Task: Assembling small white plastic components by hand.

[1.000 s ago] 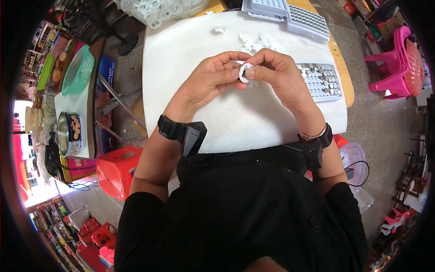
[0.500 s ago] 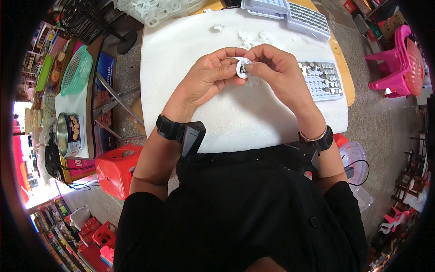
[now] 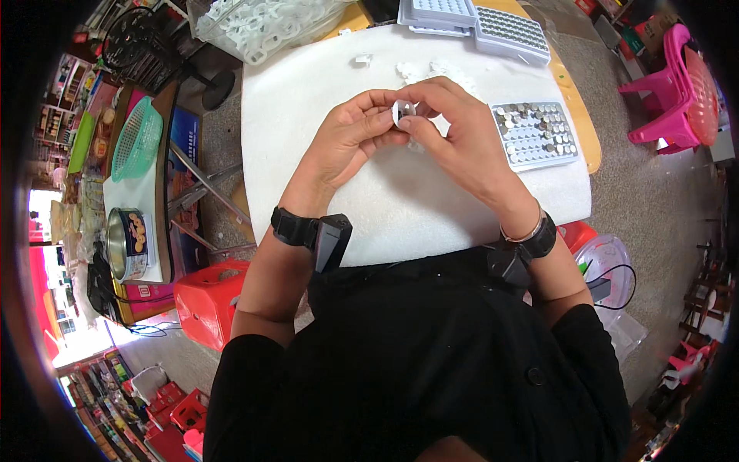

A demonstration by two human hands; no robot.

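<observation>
Above the white table top, both hands meet around a small white round plastic piece. My left hand pinches it between thumb and fingers. Thumb and forefinger of my right hand close on its right side. A dark spot shows inside the piece, but the fingers cover most of it. Just beyond the hands lies a loose heap of small white plastic pieces. To the right of my right hand sits a pale tray partly filled with small round silver and dark pieces.
A clear bin of white plastic rings stands at the table's far left. Stacked pale trays rest at the far right. One small white part lies alone on the white table cover. Red stools flank my seat.
The white piece has turned between my fingers, so its open dark face shows less. Both hands stay together on it. The whole view has shifted slightly.
</observation>
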